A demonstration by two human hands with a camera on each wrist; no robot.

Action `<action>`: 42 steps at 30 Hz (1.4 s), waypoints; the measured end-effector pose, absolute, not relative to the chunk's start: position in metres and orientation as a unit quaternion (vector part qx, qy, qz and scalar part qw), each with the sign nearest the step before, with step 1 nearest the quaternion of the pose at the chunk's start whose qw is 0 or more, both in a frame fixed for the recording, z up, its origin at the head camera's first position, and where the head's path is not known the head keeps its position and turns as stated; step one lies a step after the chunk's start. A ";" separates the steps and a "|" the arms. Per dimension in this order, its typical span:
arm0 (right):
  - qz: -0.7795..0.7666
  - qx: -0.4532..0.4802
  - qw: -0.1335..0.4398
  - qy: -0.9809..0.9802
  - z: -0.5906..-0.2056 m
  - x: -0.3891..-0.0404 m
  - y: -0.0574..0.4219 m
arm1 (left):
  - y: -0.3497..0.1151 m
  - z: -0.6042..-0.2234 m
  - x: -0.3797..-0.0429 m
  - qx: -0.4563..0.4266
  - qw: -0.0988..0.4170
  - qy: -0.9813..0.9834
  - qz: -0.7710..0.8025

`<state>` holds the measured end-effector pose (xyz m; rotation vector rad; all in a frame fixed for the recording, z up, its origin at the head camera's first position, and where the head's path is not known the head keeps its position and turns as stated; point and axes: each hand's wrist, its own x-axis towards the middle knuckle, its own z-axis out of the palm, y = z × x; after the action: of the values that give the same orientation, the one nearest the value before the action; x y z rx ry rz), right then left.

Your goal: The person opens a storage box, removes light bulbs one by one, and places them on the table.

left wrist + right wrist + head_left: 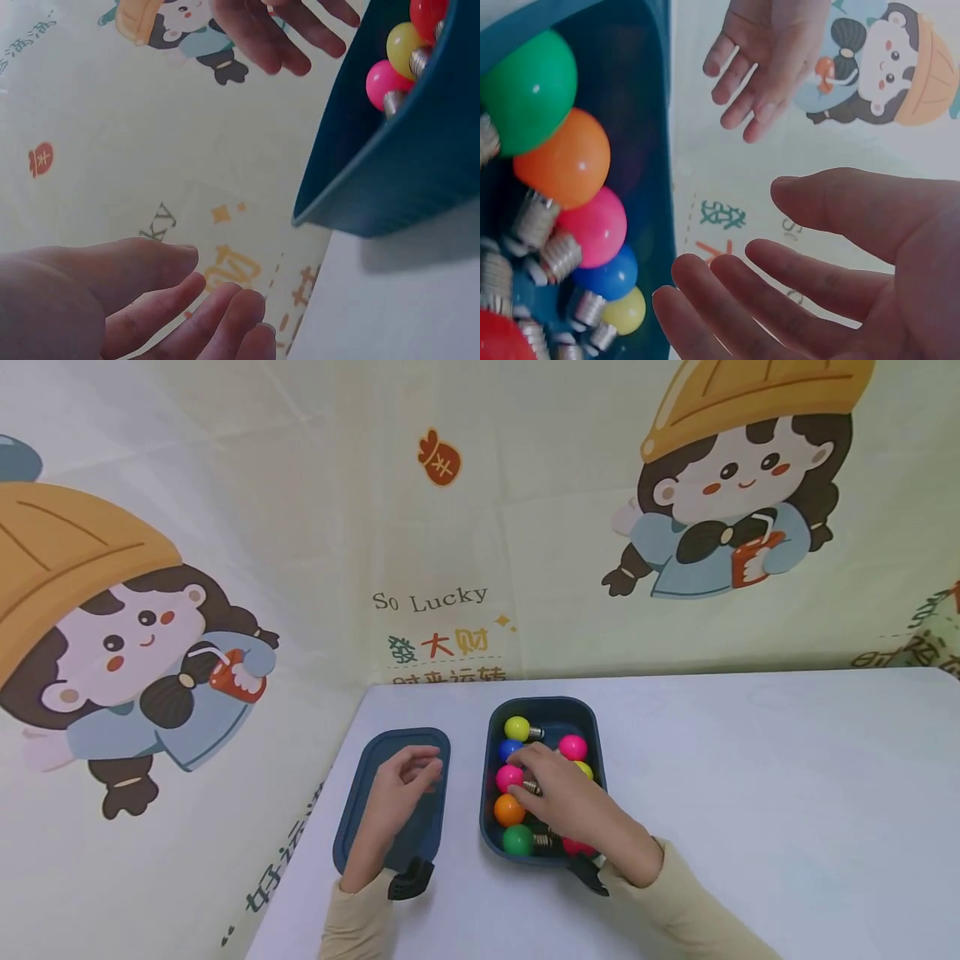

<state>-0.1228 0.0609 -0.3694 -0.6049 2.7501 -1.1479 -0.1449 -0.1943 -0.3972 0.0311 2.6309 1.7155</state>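
A dark blue bin [558,712] holds several colourful light bulbs with metal screw bases. Down its left side lie a yellow bulb [517,728], a blue bulb [510,748], a pink bulb [510,778], an orange bulb [509,810] and a green bulb [517,840]. My right hand [566,793] hovers over the bin, fingers loosely bent and spread, holding nothing; it hides some bulbs behind it. My left hand [397,789] is above a flat dark blue lid [420,831], thumb apart from relaxed fingers, also holding nothing.
Bin and lid lie side by side on a white table [750,793]. A cream cloth [555,543] printed with cartoon figures hangs behind and along the left side. Each wrist carries a black strap [411,880].
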 end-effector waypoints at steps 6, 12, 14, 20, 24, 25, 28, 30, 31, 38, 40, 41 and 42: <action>-0.382 -0.192 0.038 0.903 -0.371 -0.120 0.077 | -0.171 -0.399 -0.145 0.018 0.023 0.825 0.565; -0.377 -0.183 0.026 0.908 -0.375 -0.119 0.093 | -0.154 -0.404 -0.145 0.018 0.036 0.817 0.575; -0.375 -0.183 0.027 0.908 -0.376 -0.120 0.096 | -0.152 -0.405 -0.144 0.010 0.037 0.815 0.578; -0.384 -0.186 0.027 0.904 -0.379 -0.123 0.100 | -0.147 -0.406 -0.143 0.004 0.042 0.823 0.567; -0.398 -0.192 0.029 0.897 -0.379 -0.126 0.103 | -0.146 -0.409 -0.145 0.013 0.051 0.821 0.569; -0.403 -0.195 0.030 0.894 -0.379 -0.127 0.104 | -0.147 -0.413 -0.146 0.017 0.052 0.819 0.572; -0.411 -0.201 0.032 0.889 -0.378 -0.130 0.106 | -0.148 -0.417 -0.147 0.012 0.055 0.815 0.577; -0.415 -0.205 0.035 0.886 -0.379 -0.133 0.108 | -0.148 -0.421 -0.149 0.005 0.057 0.811 0.582; -0.416 -0.204 0.036 0.886 -0.379 -0.135 0.108 | -0.149 -0.422 -0.149 0.002 0.059 0.810 0.584; -0.413 -0.184 0.051 0.891 -0.380 -0.146 0.108 | -0.150 -0.425 -0.149 -0.003 0.080 0.798 0.597; -0.410 -0.181 0.051 0.893 -0.379 -0.149 0.107 | -0.149 -0.424 -0.149 0.000 0.087 0.794 0.601; -0.409 -0.179 0.051 0.893 -0.378 -0.150 0.107 | -0.149 -0.424 -0.149 0.001 0.089 0.792 0.604; -0.407 -0.179 0.050 0.894 -0.377 -0.152 0.107 | -0.148 -0.424 -0.149 0.002 0.092 0.790 0.606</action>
<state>-0.1519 0.1067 -0.3771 -0.5450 2.7231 -1.2398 -0.1492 -0.1484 -0.4237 0.0065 2.3465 1.7984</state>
